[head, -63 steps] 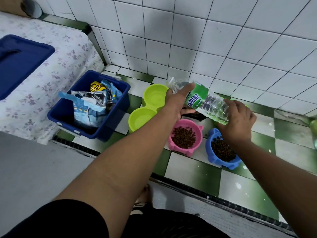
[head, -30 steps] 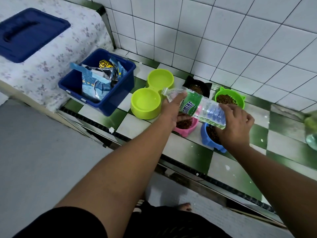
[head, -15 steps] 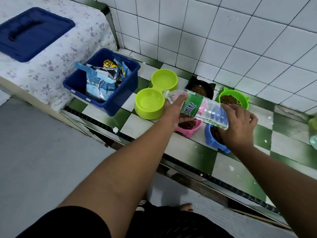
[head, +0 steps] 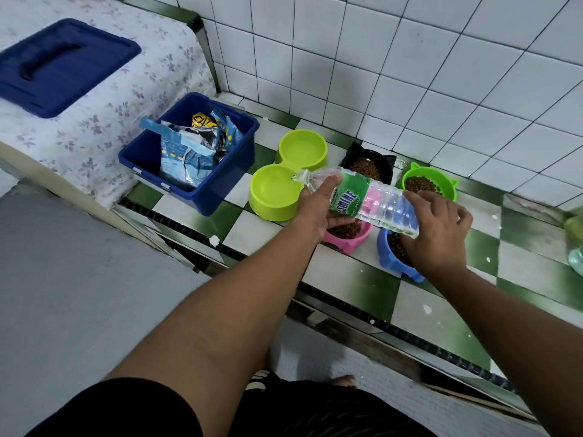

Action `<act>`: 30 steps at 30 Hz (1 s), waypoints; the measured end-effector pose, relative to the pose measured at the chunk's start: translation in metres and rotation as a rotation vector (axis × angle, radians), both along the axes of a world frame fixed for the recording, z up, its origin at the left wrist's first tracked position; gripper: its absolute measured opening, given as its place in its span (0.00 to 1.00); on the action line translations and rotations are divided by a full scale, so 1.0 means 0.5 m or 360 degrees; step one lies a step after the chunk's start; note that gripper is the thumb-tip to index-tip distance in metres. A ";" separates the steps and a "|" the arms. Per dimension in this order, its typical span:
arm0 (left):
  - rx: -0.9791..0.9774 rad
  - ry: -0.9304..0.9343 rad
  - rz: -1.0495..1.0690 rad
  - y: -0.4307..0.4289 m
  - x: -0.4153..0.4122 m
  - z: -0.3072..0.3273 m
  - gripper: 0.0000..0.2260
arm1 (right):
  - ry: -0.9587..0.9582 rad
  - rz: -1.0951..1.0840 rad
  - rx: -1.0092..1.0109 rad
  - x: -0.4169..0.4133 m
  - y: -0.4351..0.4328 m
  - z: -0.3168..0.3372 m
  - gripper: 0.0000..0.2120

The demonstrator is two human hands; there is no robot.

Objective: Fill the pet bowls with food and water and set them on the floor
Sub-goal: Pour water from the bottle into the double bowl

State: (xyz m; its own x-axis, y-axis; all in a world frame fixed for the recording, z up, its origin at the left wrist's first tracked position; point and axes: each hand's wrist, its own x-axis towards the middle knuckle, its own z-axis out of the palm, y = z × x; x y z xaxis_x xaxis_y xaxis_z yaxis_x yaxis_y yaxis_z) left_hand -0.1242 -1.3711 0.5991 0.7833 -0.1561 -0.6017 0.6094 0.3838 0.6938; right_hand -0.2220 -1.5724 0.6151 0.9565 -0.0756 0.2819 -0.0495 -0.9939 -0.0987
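Note:
A clear water bottle point(head: 375, 201) with a green label lies tilted, its open mouth over the near cup of the lime double bowl point(head: 272, 197). My left hand point(head: 318, 212) grips its neck end and my right hand point(head: 438, 234) holds its base. Water shows in both lime cups. Kibble fills the pink bowl point(head: 347, 236), the blue bowl point(head: 392, 257), the black bowl point(head: 367, 168) and the green bowl point(head: 424, 184). All stand on the green-and-white tiled counter point(head: 356, 272).
A blue bin point(head: 202, 190) holding opened pet food bags point(head: 189, 152) stands left of the bowls. Its blue lid point(head: 60, 64) lies on a floral-covered surface at far left. White tiled wall runs behind. A greenish object point(head: 575, 244) sits at the right edge.
The bottle has swung down from over the far lime cup to the near one, both hands staying on it. The camera view has shifted a little.

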 end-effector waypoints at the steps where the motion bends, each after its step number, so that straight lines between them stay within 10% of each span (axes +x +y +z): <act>1: 0.0004 0.0002 -0.0002 0.000 -0.001 0.000 0.27 | 0.0001 -0.0001 -0.0003 -0.001 0.000 0.001 0.38; 30: -0.0014 0.0010 0.0026 0.003 -0.013 0.013 0.28 | 0.0009 0.0012 -0.0022 -0.010 0.000 0.004 0.38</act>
State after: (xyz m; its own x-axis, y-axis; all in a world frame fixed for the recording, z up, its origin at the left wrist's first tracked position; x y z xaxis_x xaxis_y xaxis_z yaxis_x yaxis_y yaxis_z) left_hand -0.1305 -1.3698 0.6053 0.7819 -0.1489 -0.6054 0.6075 0.3999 0.6863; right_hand -0.2270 -1.5723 0.6172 0.9586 -0.0646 0.2775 -0.0425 -0.9955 -0.0849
